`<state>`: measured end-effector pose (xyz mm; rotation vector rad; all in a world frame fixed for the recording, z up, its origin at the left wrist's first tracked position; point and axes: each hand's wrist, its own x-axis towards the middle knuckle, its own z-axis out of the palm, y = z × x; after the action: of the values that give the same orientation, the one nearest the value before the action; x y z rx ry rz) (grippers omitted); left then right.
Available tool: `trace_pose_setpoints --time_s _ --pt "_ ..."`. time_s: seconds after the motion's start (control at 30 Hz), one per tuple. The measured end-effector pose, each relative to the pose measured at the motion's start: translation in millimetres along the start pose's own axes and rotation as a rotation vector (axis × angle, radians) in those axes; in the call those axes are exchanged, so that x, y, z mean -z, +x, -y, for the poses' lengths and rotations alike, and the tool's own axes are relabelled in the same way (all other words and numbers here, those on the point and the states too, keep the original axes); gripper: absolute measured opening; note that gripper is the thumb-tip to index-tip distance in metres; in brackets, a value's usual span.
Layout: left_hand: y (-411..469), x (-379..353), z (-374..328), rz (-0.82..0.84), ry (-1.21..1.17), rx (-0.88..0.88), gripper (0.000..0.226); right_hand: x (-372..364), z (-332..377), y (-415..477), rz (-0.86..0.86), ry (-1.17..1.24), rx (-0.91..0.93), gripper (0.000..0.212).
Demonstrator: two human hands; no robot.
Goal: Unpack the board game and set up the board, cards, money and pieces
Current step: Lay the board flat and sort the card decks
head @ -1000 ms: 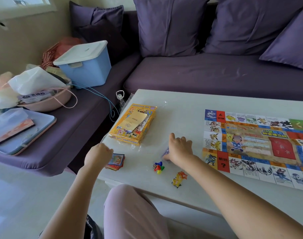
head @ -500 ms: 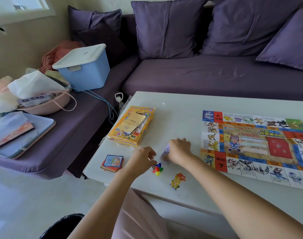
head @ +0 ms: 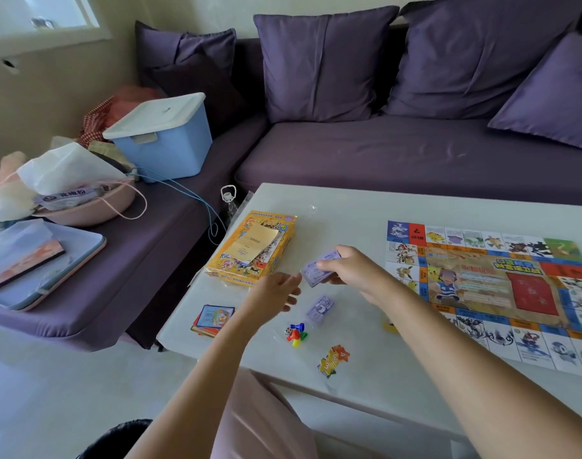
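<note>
I have the right hand (head: 354, 271) at the centre of the frame, clenched round a wad of purple money (head: 316, 270), thumb on top and fingers curled beneath, held just above the table (head: 342, 210). The wad's long axis runs from lower left to upper right, and its free end points at the left hand (head: 276, 293). That hand is released, its fingers loose and reaching, the tips just beside that end (whether they touch the paper I cannot tell). So the left hand is the nearer one to the free end, and I judge the next move to be peeling or taking notes from there, drawing them along the axis toward the lower left.

A single purple note (head: 321, 308) lies flat on the table just below the wad. Below it sits a cluster of coloured pawns (head: 296, 333), and nearer the front edge a few numbered tokens (head: 334, 357).

The table is white and smooth. The board (head: 498, 283) lies unfolded across the right of the frame. The yellow box (head: 276, 256), a folded leaflet on it, sits up and left of the hands, and a stack of cards (head: 213, 318) lies at the table's left edge. Behind is a purple sofa (head: 398, 160), with a blue lidded bin (head: 167, 144) on its left arm of seating.
</note>
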<state>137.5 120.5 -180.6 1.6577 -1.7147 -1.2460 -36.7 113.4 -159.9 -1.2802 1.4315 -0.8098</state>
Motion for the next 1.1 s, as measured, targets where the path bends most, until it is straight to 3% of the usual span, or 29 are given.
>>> trace_pose_setpoints --time_s 0.1,0.23,0.33,0.5,0.8,0.97,1.1 --pt "-7 0 -14 0.146 -0.424 0.122 0.043 0 9 -3 0.004 0.016 0.062 0.004" --pt "-11 -1 -21 0.173 -0.59 0.155 0.05 -4 10 -8 0.051 -0.135 0.12 0.009" --pt "-14 1 -22 0.164 -0.51 0.173 0.043 -9 3 -9 0.108 -0.227 0.143 0.011" --pt "-19 7 -14 0.213 -0.345 0.124 0.027 -15 -4 -9 0.151 -0.313 0.165 0.032" --pt "-17 9 4 0.187 -0.322 0.134 0.026 -19 -3 -7 0.182 -0.386 0.056 0.027" --pt "-11 6 10 0.072 -0.446 0.267 0.014 -26 -17 -5 -0.044 -0.94 0.06 0.019" --pt "-11 1 14 0.048 -0.435 0.293 0.014 -38 -27 -6 -0.046 -1.191 -0.063 0.039"
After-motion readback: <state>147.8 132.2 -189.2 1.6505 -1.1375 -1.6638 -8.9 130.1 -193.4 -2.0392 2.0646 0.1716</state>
